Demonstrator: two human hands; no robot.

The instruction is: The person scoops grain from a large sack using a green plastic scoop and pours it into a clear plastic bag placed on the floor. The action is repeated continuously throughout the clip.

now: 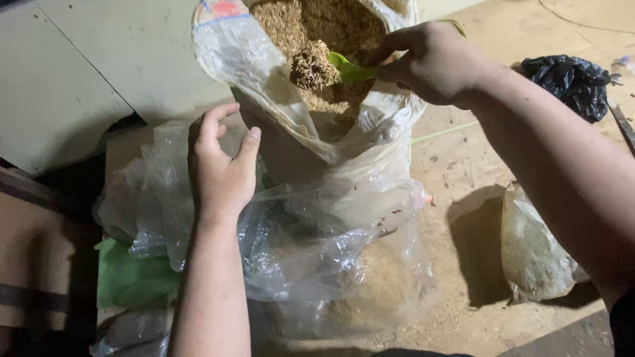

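The right hand [436, 63] pinches a green scoop [348, 68] heaped with brown shreds, seemingly tobacco, inside the open sack [311, 123]. The left hand [221, 166], fingers spread, rests beside it on clear plastic bags [302, 253].

Hands: two, left hand [221, 166] and right hand [432, 63]
Green scoops: one [351, 69]
Large open sacks of brown shreds: one [302, 116]
Black plastic bags: one [572, 82]
Green sheets: one [129, 278]
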